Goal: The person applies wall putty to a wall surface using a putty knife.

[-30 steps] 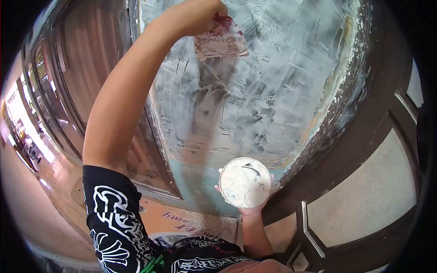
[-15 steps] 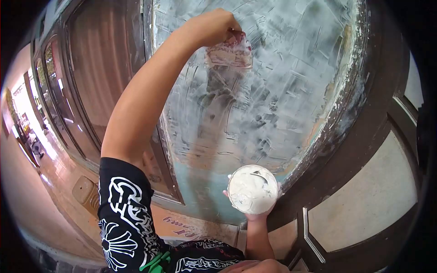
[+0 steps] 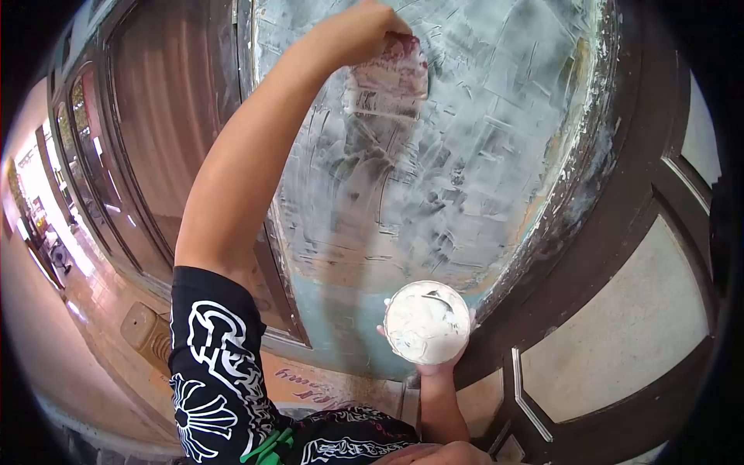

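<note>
High on the wall, my left hand (image 3: 372, 31) is closed around a wide, flat spreader (image 3: 387, 77) with a reddish top edge. The spreader's blade lies against the grey-white smeared wall (image 3: 480, 155); part of its grip is hidden by my fingers. Low in the view, my right hand (image 3: 442, 365) holds up a round container (image 3: 428, 322) of creamy white paste from beneath, its fingertips showing at both sides. The paste has a dark curved mark near its top.
Brown-framed windows (image 3: 163, 116) stand left of the wall, and a dark wooden door with pale panels (image 3: 620, 333) is at the right. A tan plastic stool (image 3: 143, 329) sits on the floor at lower left. Printed lettering shows below the wall.
My left hand and the spreader are slightly higher in the view, and the wall has also shifted a little up and left. The container is almost where it was.
</note>
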{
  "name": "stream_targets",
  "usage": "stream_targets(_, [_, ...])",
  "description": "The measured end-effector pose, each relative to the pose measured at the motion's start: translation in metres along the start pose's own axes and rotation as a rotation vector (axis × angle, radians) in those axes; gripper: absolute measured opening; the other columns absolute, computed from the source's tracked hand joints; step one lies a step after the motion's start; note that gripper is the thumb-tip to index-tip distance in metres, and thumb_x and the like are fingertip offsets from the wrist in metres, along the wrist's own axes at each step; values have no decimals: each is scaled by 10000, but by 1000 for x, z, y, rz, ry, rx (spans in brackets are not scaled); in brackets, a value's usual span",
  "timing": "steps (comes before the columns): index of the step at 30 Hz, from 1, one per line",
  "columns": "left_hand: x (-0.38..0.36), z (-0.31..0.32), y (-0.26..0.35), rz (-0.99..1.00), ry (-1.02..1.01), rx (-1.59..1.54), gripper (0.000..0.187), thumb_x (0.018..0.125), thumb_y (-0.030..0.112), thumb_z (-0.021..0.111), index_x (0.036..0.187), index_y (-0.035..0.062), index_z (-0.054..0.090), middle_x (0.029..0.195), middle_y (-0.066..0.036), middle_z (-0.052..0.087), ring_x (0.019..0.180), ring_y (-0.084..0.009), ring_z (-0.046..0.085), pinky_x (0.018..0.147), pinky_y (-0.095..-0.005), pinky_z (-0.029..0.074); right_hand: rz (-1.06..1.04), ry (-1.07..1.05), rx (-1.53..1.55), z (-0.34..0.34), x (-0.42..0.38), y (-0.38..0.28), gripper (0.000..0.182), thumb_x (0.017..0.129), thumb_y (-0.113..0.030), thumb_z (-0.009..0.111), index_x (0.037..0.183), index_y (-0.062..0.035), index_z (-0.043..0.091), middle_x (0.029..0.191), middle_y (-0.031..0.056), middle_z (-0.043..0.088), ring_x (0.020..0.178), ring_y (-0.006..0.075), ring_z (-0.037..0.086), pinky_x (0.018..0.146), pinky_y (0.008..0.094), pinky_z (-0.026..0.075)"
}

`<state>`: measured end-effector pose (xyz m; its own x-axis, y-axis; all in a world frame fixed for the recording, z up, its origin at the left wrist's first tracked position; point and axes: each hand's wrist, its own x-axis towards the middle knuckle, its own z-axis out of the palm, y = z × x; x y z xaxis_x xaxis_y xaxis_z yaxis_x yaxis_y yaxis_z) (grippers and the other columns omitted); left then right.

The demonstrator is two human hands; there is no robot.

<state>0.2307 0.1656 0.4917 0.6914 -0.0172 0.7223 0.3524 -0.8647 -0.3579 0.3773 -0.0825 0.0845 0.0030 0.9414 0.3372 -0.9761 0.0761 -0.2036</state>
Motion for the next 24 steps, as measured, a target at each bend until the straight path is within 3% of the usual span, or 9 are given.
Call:
stream_targets(3, [3, -19, 9, -64, 29, -133, 259, 776, 43, 631, 1010, 42, 741, 911, -206, 714, 792, -336, 696, 733, -400, 534, 3, -23, 18, -1, 0, -2, 927, 836, -828, 423, 1500, -182, 405, 1557, 179, 358, 1415, 528, 278, 1071, 800, 186])
stream_targets(5, [1, -29, 22, -215, -116, -144, 279, 779, 42, 634, 1038, 45, 740, 935, -209, 714, 803, -339, 700, 723, -409, 537, -3, -6, -17, -4, -2, -6, 925, 831, -829, 434, 1496, -185, 413, 1558, 179, 357, 1418, 525, 275, 1074, 796, 186])
stream_targets(9, [-14, 2, 33, -85, -227, -108, 303, 783, 60, 702, 1084, 68, 743, 940, -169, 731, 831, -320, 694, 778, -370, 539, -5, -19, -50, -11, -4, -6, 919, 831, -824, 442, 1492, -187, 422, 1560, 175, 356, 1420, 522, 273, 1079, 792, 187])
stream_targets(15, [8, -5, 2, 4, 33, -8, 309, 786, 42, 714, 1093, 51, 739, 1011, -177, 728, 843, -293, 703, 775, -365, 544, 4, -6, 41, -10, -5, -9, 907, 828, -816, 463, 1480, -185, 444, 1553, 179, 366, 1416, 520, 283, 1081, 785, 199])
stream_targets(17, [16, -29, 7, -106, 78, 18, 282, 783, 52, 642, 1047, 46, 742, 943, -213, 712, 807, -339, 701, 716, -414, 538, -14, 12, 50, -11, -6, -10, 905, 827, -814, 468, 1476, -184, 450, 1549, 183, 372, 1413, 519, 289, 1080, 783, 204])
stream_targets(19, [13, -33, 14, -181, 12, 20, 265, 785, 59, 652, 1033, 39, 743, 929, -217, 710, 806, -350, 696, 716, -413, 538, -10, 2, 17, -11, -6, -13, 897, 832, -808, 470, 1472, -179, 457, 1541, 189, 381, 1410, 518, 294, 1079, 781, 211])
stream_targets(21, [2, -21, 22, -287, -136, -152, 320, 790, 53, 720, 1110, 50, 736, 989, -165, 737, 835, -280, 705, 784, -358, 545, -18, 17, 27, -11, -8, -12, 897, 834, -805, 470, 1472, -175, 456, 1537, 192, 385, 1408, 519, 298, 1077, 781, 214])
stream_targets(22, [-2, -18, 28, -126, -223, -99, 334, 787, 61, 730, 1121, 56, 734, 978, -162, 743, 838, -273, 707, 784, -349, 546, -25, 29, 34, -11, -8, -12, 897, 836, -803, 470, 1473, -171, 455, 1534, 194, 389, 1405, 519, 301, 1075, 782, 217])
stream_targets(24, [-9, 3, 28, -68, -244, -22, 330, 785, 71, 732, 1114, 66, 738, 971, -158, 744, 824, -284, 706, 768, -351, 552, -20, 14, 12, -13, -6, -12, 894, 837, -800, 471, 1473, -173, 454, 1535, 195, 387, 1404, 519, 303, 1074, 782, 218])
